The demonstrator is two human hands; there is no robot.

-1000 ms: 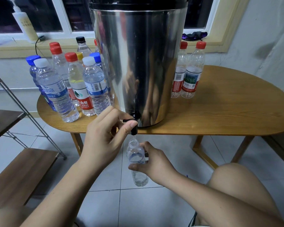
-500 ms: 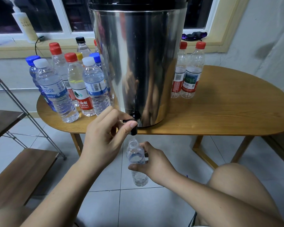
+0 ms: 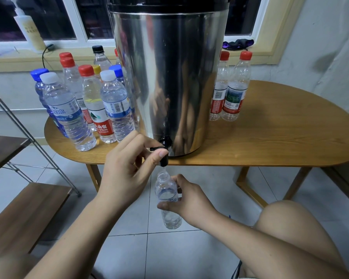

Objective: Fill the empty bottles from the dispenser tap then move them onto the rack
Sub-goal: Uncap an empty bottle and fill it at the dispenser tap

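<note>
The left hand (image 3: 127,170) reaches up and pinches the black tap (image 3: 164,152). The right hand (image 3: 189,200) wraps around the small bottle (image 3: 167,200), holding it upright just under the tap.

The dispenser (image 3: 169,77) is cropped at the top, my left hand (image 3: 127,174) covers part of the tap (image 3: 165,142), and my right hand (image 3: 189,202) half hides the bottle (image 3: 165,187).

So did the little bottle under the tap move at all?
No. The bottle is in the same spot as before, its mouth straight below the black tap on the edge of the table, gripped by the right hand.
</note>
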